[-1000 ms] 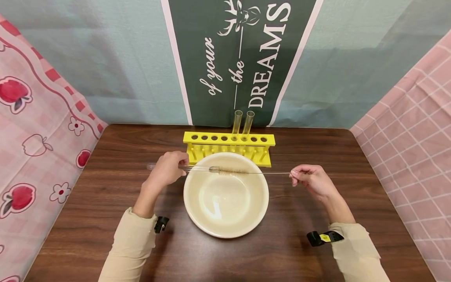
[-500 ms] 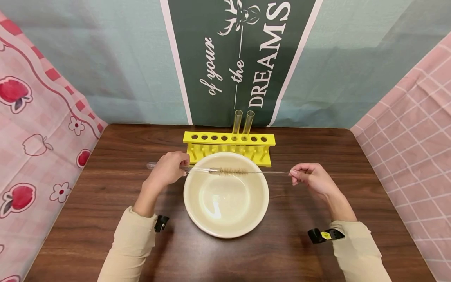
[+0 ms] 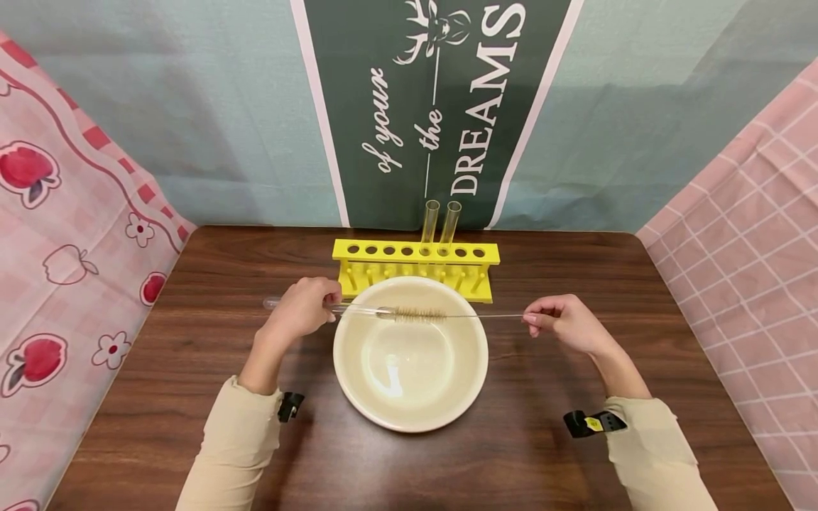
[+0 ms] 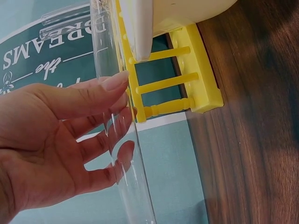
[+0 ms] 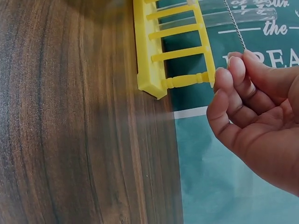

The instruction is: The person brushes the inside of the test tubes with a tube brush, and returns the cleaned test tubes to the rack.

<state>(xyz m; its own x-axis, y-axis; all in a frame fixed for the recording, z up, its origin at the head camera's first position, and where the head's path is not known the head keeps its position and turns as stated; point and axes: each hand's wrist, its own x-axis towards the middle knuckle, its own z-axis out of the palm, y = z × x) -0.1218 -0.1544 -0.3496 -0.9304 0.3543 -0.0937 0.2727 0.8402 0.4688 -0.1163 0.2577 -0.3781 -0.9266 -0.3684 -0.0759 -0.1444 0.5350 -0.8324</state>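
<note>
My left hand (image 3: 302,306) holds a clear glass test tube (image 4: 133,186) lying sideways, its rounded end poking out to the left of the hand. In the left wrist view the thumb and fingers wrap the glass. My right hand (image 3: 562,321) pinches the thin twisted wire handle (image 5: 236,25) of a test tube brush (image 3: 420,314) between thumb and fingertips. Its tan bristles hang over the back part of a cream bowl (image 3: 409,419). The brush tip sits at the tube's mouth, seemingly just inside; most bristles are outside the glass.
Behind the bowl stands a yellow test tube rack (image 3: 377,257) with two upright test tubes (image 3: 450,227) in it. The dark wooden table (image 3: 511,454) ends at a hanging cloth (image 3: 255,142) at the back. Patterned pink cloths hang on both sides.
My right hand and the brush have shifted very slightly left, toward the test tube. My left hand stays nearly in place, still holding the tube.
</note>
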